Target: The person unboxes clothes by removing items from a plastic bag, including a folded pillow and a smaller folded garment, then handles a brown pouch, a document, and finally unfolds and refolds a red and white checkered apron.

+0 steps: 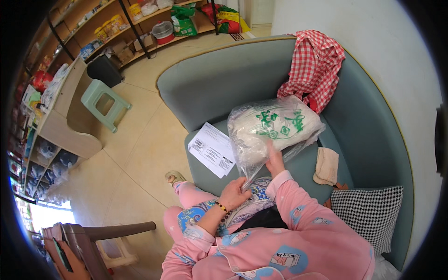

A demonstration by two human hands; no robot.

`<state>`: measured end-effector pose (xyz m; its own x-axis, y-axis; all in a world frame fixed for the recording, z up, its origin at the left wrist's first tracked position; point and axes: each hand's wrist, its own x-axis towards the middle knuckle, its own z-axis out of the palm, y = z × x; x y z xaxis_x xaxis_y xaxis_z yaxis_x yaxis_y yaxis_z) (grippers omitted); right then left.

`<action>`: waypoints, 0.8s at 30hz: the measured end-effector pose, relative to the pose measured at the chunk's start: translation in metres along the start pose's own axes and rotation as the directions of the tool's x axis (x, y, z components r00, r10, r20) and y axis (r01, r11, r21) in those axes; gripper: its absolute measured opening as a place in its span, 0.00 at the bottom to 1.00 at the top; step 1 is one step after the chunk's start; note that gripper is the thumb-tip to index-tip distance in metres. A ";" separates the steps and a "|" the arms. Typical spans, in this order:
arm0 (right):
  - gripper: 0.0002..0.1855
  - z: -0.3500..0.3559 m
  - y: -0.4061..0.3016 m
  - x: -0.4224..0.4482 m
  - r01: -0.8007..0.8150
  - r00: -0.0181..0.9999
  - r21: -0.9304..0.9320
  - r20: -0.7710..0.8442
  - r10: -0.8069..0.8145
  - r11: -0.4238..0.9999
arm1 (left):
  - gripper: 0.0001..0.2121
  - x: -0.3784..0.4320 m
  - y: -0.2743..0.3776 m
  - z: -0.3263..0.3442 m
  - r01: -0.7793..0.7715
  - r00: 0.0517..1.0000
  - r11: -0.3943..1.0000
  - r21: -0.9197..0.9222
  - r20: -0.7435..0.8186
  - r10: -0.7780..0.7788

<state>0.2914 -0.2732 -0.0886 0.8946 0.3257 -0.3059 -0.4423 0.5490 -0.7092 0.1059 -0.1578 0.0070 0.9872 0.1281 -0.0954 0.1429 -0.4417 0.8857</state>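
Observation:
A large clear plastic bag (241, 154) lies on the grey-green sofa seat in front of me, with white contents and green printed characters on its upper side. My left hand (235, 194), with a beaded bracelet at the wrist, grips the bag's gathered, twisted neck above my lap. Against the near side of the bag rests my right hand (274, 161); one finger points up along the plastic, and its other fingers are partly hidden. Printed sheets of paper (211, 150) lie left of the bag, close to its edge.
A folded beige cloth (326, 166) and a houndstooth cushion (367, 215) are on my right. A red checked cloth (315, 66) drapes over the sofa backrest (227, 77). Left are a green plastic stool (105, 103), a desk (66, 129) and a brown chair arm (119, 231).

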 end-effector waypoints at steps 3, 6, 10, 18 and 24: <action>0.25 0.007 -0.032 -0.025 -0.176 0.984 -0.076 -0.016 0.175 0.981 | 0.08 -0.006 0.005 -0.007 0.021 0.997 0.980 0.198 0.075 -0.036; 0.25 0.021 -0.046 -0.042 -0.144 0.989 0.079 -0.011 0.146 0.986 | 0.06 -0.009 -0.001 -0.010 -0.058 0.996 0.998 -0.016 -0.064 0.057; 0.25 0.020 -0.042 -0.018 -0.289 0.954 0.581 0.237 0.181 0.761 | 0.04 -0.011 0.031 -0.013 -0.413 0.905 0.909 -0.057 -0.142 0.402; 0.22 -0.004 0.003 0.032 0.203 0.963 -0.169 -0.142 -0.227 0.964 | 0.12 -0.007 -0.014 -0.010 0.194 0.974 0.969 -0.152 0.147 -0.172; 0.19 -0.003 -0.047 -0.018 -0.238 0.971 -0.291 -0.047 0.234 0.927 | 0.13 -0.002 -0.016 -0.016 0.271 0.962 0.920 -0.284 0.064 -0.264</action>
<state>0.2962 -0.3072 -0.0510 0.7681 0.4087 -0.4930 -0.6042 0.2073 -0.7694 0.1005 -0.1364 0.0002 0.9168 0.1833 -0.3548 0.3790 -0.1188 0.9178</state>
